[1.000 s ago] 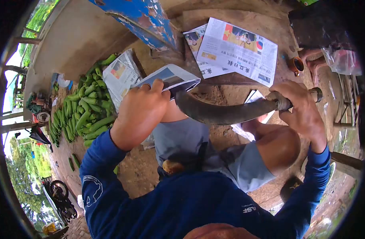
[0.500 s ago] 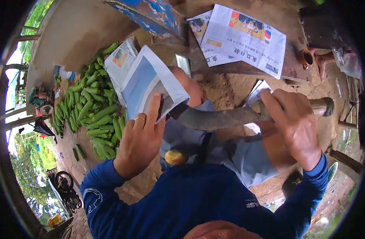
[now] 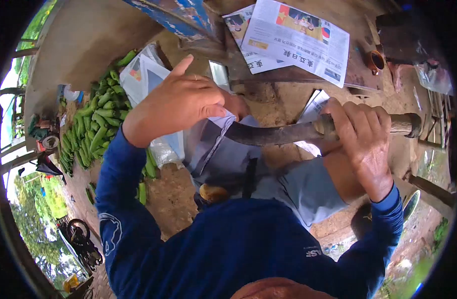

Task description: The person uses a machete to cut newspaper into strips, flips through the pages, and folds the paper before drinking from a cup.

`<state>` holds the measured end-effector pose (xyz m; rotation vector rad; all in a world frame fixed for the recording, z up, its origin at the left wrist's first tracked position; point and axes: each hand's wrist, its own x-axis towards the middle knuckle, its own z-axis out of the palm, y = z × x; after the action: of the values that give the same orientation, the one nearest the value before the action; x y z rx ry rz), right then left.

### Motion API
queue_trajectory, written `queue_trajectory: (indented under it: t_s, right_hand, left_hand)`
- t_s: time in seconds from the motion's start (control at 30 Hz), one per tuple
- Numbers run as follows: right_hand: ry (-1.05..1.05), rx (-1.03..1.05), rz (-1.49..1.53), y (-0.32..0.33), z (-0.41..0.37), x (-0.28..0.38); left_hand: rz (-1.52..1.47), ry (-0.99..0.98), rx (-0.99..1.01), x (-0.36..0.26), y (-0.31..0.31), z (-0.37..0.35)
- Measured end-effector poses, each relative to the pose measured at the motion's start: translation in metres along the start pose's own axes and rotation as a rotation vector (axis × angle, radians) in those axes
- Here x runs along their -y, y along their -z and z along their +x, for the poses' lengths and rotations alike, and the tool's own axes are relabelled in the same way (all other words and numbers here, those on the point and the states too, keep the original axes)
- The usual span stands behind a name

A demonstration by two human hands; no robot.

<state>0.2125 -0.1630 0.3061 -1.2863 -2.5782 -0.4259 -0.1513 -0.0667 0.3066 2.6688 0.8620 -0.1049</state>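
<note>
My right hand [image 3: 360, 132] is closed round the handle of a large curved knife [image 3: 275, 135], held across my lap with its dark blade pointing left. The blade's far end goes in at the fold of a newspaper sheet [image 3: 221, 122]. My left hand [image 3: 176, 102] pinches that sheet between thumb and fingers right by the fold, its index finger stretched up and away. Part of the sheet hangs down over my grey shorts, and the blade's tip is hidden behind the paper.
Long green vegetables [image 3: 98, 117] lie heaped on the ground at left, beside folded newspapers [image 3: 138, 74]. More newspapers [image 3: 300, 45] rest on a wooden bench at the back, near a brown cup [image 3: 375, 61]. Another folded paper [image 3: 312, 112] lies behind the knife.
My left hand has turned over and risen, shifting from lying on the sheet to pinching its fold. The paper has folded down at the blade. The knife stays in my right hand.
</note>
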Motion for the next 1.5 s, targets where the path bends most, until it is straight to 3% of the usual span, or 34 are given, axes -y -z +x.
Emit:
queue_trajectory:
  t_s: [0.03, 0.13, 0.17, 0.27, 0.37, 0.47, 0.57, 0.67, 0.7, 0.8, 1.0, 1.17, 1.5]
  right_hand:
    - [-0.011, 0.007, -0.022, 0.005, 0.001, -0.002]
    - [-0.015, 0.051, -0.03, 0.006, -0.003, -0.005]
    - [-0.007, 0.068, -0.022, 0.005, -0.004, -0.005]
    - [0.015, 0.13, 0.074, 0.01, -0.002, 0.012]
    - [0.019, 0.157, 0.092, 0.006, -0.003, 0.02]
    - [-0.016, 0.279, 0.172, 0.001, -0.01, 0.024]
    - [-0.07, 0.348, 0.209, -0.001, -0.011, 0.022]
    - [-0.119, 0.349, 0.241, 0.002, -0.011, 0.019]
    - [-0.126, 0.35, 0.258, 0.003, -0.01, 0.018]
    - [-0.11, 0.398, 0.233, 0.001, -0.008, 0.018]
    - [-0.004, 0.269, 0.173, 0.002, -0.006, -0.008]
    - [0.027, 0.423, 0.119, 0.021, 0.007, -0.03]
    - [0.029, 0.404, 0.048, 0.029, 0.019, -0.025]
  left_hand:
    - [0.054, -0.091, -0.063, 0.0, -0.003, 0.005]
    - [-0.147, -0.145, 0.118, -0.008, 0.006, 0.018]
    - [-0.178, -0.185, 0.088, -0.01, 0.004, 0.02]
    - [-0.13, -0.211, 0.201, -0.013, 0.006, 0.021]
    - [-0.185, -0.169, 0.322, -0.009, -0.008, 0.007]
    - [-0.004, -0.056, 0.296, -0.026, -0.008, -0.007]
    - [0.123, 0.065, -0.247, -0.041, -0.031, -0.026]
    - [0.056, 0.464, -0.593, -0.04, -0.067, -0.052]
    - [-0.028, 0.58, -0.593, -0.04, -0.084, -0.06]
    - [-0.148, 0.677, -0.607, -0.055, -0.122, -0.058]
    - [-0.039, 0.576, -0.725, -0.047, -0.145, -0.049]
    - [-0.023, 0.493, -0.767, -0.039, -0.149, -0.043]
    - [0.023, 0.477, -0.714, -0.04, -0.144, -0.039]
